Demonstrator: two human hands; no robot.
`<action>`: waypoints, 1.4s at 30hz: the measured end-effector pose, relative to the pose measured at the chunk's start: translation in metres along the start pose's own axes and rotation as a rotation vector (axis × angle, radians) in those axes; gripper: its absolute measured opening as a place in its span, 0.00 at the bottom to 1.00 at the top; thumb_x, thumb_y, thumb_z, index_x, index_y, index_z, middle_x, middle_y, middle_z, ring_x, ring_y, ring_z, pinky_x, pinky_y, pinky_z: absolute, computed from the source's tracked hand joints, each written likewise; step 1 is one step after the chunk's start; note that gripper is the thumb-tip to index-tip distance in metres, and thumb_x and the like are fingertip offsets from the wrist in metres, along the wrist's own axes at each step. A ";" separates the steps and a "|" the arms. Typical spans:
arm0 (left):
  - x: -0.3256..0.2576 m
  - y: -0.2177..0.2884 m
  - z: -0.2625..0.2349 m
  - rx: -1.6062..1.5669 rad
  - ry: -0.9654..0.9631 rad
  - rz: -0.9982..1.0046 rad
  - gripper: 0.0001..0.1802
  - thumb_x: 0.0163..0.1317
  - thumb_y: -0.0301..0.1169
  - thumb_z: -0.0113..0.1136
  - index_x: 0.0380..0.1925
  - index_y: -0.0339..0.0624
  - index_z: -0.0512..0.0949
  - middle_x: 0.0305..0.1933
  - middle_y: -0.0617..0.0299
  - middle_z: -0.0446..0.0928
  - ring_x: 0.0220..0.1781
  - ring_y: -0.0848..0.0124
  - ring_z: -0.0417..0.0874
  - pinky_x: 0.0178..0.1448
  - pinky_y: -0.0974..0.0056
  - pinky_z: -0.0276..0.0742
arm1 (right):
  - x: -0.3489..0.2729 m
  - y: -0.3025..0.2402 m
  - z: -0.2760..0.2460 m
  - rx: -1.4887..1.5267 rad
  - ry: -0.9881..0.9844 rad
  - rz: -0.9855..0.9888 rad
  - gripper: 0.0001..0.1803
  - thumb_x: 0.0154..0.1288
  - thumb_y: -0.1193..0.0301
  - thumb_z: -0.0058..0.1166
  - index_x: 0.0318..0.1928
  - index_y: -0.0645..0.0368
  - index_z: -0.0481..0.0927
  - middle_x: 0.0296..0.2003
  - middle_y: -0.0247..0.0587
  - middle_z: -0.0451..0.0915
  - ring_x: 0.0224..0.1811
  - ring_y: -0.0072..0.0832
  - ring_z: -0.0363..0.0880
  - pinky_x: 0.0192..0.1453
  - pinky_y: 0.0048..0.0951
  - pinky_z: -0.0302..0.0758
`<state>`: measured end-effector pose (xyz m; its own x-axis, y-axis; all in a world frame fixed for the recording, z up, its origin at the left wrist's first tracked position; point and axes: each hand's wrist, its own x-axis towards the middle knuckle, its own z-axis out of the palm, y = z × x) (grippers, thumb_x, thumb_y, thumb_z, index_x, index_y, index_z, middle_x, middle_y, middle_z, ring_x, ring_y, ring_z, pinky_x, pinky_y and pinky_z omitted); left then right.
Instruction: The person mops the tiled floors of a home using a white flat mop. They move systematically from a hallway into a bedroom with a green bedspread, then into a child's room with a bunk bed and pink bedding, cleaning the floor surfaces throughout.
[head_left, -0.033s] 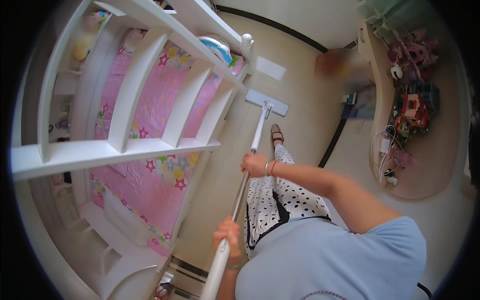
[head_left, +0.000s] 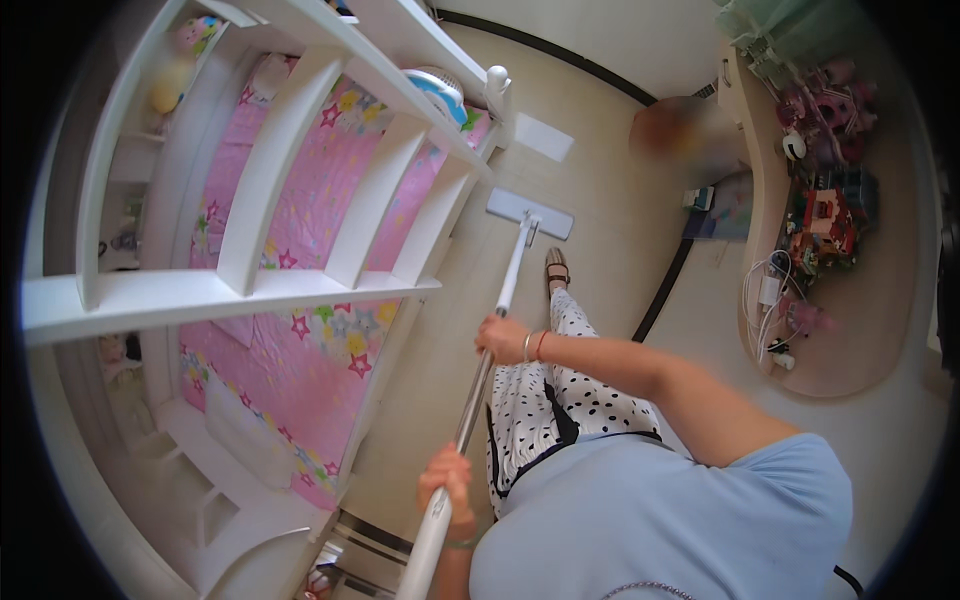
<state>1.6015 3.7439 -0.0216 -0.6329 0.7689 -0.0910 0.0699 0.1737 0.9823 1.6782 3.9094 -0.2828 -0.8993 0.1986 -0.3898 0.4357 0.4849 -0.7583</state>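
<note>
I hold a long white mop handle with both hands. My right hand, bracelets on its wrist, is closed around the middle of the handle. My left hand grips it lower in the picture, close to my body. The flat white mop head lies on the beige floor beside the corner of the bed. My foot in a brown sandal stands just right of the handle.
A white bunk bed frame with pink star-patterned bedding fills the left. A second white flat pad lies farther off. A blurred person crouches beyond. A curved desk with toys and cables stands at right; a black cable crosses the floor.
</note>
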 end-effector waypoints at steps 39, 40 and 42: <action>0.118 -0.063 0.177 -0.250 -0.130 0.211 0.10 0.56 0.12 0.56 0.26 0.38 0.68 0.28 0.55 0.76 0.33 0.66 0.80 0.59 0.50 0.77 | -0.034 0.198 -0.148 -0.168 0.331 0.141 0.04 0.53 0.73 0.58 0.30 0.48 0.79 0.33 0.34 0.76 0.48 0.39 0.75 0.50 0.38 0.77; 0.109 -0.056 0.166 -0.229 -0.140 0.211 0.10 0.56 0.12 0.55 0.26 0.37 0.68 0.29 0.54 0.76 0.33 0.65 0.80 0.60 0.49 0.77 | -0.039 0.188 -0.132 -0.153 0.348 0.112 0.04 0.53 0.73 0.59 0.29 0.49 0.79 0.33 0.35 0.76 0.47 0.39 0.75 0.50 0.38 0.77; 0.089 -0.042 0.137 -0.212 -0.162 0.173 0.09 0.57 0.12 0.54 0.27 0.37 0.69 0.30 0.54 0.77 0.33 0.65 0.79 0.60 0.48 0.76 | -0.046 0.163 -0.102 -0.118 0.343 0.078 0.04 0.53 0.73 0.59 0.29 0.49 0.79 0.32 0.35 0.77 0.46 0.40 0.75 0.51 0.38 0.76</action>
<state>1.6480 3.8888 -0.0933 -0.4932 0.8669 0.0726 -0.0067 -0.0873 0.9962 1.7868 4.0663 -0.3350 -0.8328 0.5032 -0.2307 0.5140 0.5481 -0.6598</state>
